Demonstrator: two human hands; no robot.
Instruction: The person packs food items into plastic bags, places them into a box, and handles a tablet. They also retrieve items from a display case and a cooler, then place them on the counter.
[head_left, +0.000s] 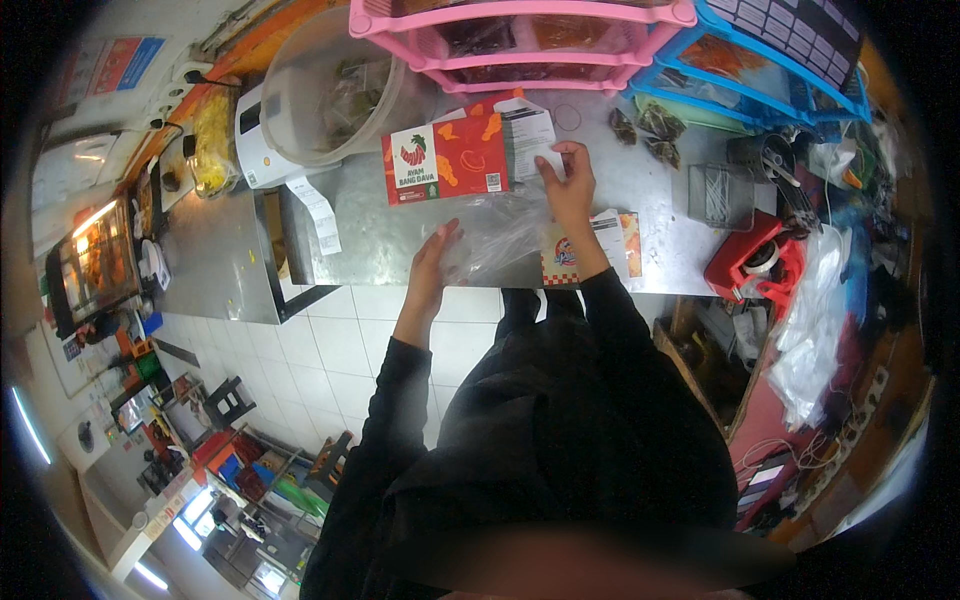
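Note:
My left hand (433, 255) is at the left end of a crumpled clear plastic bag (495, 240) on the steel table. Whether its fingers grip the film cannot be told. My right hand (571, 182) reaches over the bag's far end, its thumb and fingers around the right edge of a printed paper slip (527, 135). A firm pinch on the slip is not clear. Just left of the slip is a red printed cardboard food box (457, 161), with part of another red box behind it. Below my right forearm lies a checkered food box (556, 251), partly hidden, with another slip (611, 234).
A white label printer (262, 135) with paper hanging out and a translucent tub (322, 97) stand left. Pink (525, 79) and blue (742, 109) racks line the back. Right are dark sachets (661, 120), a clear straw holder (720, 199) and a red tape dispenser (739, 255).

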